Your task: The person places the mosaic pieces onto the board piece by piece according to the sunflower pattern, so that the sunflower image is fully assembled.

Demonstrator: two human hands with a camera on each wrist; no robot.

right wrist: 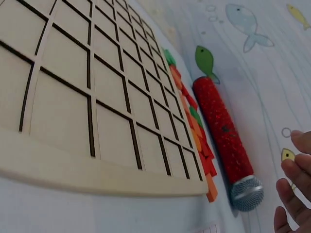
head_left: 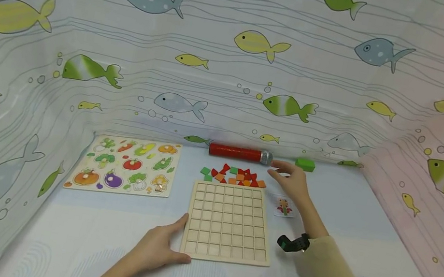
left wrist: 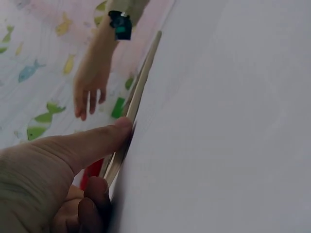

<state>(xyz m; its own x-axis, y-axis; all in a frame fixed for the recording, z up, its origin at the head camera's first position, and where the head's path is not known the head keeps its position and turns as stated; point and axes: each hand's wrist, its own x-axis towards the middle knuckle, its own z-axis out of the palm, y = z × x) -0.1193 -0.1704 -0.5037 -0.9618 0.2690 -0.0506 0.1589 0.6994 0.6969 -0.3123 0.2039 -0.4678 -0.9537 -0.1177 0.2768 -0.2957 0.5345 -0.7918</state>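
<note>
Looking pale, perhaps wooden: gridded board (head_left: 230, 223)

Left grip (head_left: 156, 246), thumb (head_left: 180, 258) extended, right grip (head_left: 293, 181) loose, farther forward

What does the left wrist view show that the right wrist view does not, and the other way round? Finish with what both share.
Only the left wrist view shows the left hand, touching the edge of the wooden board, plus the green block and the black wristband.

Only the right wrist view shows the board's grid squares, the orange pieces and the microphone's silver head.

Both share the right hand, part of the board and the fish-patterned backdrop.
</note>
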